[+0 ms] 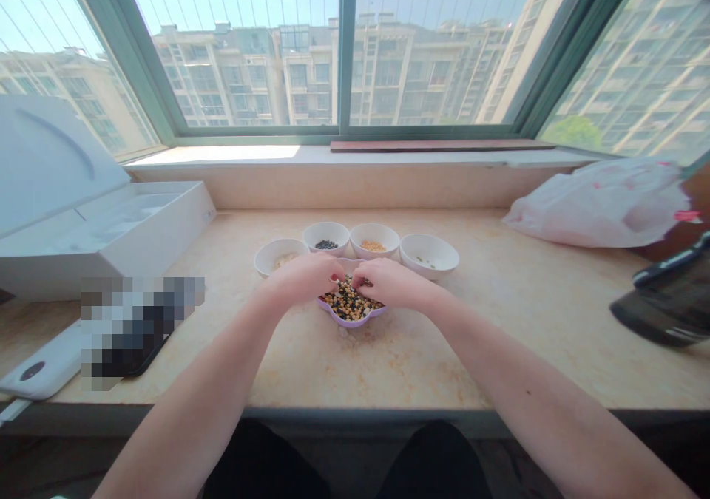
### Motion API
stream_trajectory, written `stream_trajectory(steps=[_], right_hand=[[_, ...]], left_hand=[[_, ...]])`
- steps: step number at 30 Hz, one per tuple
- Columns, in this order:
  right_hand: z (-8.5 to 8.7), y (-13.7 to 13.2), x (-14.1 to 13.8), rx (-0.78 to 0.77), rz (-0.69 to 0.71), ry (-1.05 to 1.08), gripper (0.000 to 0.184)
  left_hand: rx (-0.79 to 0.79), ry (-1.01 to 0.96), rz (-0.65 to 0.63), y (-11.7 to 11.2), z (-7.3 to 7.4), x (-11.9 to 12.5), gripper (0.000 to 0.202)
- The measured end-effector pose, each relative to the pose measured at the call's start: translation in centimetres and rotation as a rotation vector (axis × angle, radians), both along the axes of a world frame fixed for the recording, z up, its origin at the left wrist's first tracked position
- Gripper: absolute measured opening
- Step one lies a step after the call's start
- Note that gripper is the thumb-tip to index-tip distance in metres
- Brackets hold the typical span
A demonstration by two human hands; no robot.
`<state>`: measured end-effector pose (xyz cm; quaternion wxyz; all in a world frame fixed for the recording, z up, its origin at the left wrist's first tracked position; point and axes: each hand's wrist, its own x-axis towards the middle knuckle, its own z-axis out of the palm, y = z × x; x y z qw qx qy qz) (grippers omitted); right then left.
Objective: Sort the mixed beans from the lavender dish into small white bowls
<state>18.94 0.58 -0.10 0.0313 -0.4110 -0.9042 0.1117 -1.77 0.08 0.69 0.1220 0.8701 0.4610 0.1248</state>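
A lilac dish with a wavy rim (350, 324) holds a mix of black, yellow and pale beans or kernels (355, 303). Over its left side, my left hand (310, 271) has its fingers pinched together; a small red spot shows at the fingertips. Across from it, my right hand (385, 279) reaches down to the mix with curled fingers. What either pinch holds is too small or hidden. Behind the dish stand white bowls: one with pale pieces (266, 259), one with black beans (326, 230), one with yellow kernels (375, 231), and one with a few seeds (444, 251).
An open white box (160, 225) stands at the left, with a white device (47, 366) and a blurred dark object (141, 347) in front. To the right are a plastic bag (599, 203) and a dark container (660, 307). The counter's front edge (360, 414) runs below my forearms.
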Motion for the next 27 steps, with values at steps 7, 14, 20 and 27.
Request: stream_trajectory(steps=[7,14,20,27], right_hand=[[-0.1,0.1,0.4,-0.001,0.022,0.044,0.027],[-0.1,0.2,1.3,0.018,-0.006,0.172,0.023],[0.4,0.1,1.2,0.073,-0.08,0.239,0.018],[0.5,-0.4,0.7,0.057,-0.147,0.301,0.018]], left_hand=[[-0.038,-0.003,-0.101,-0.3,0.1,0.9,0.029],[0.025,0.085,-0.113,-0.4,0.3,1.1,0.027],[-0.103,-0.406,-0.099,0.0,0.9,1.2,0.021],[-0.54,-1.136,-0.042,-0.2,1.7,1.3,0.021]])
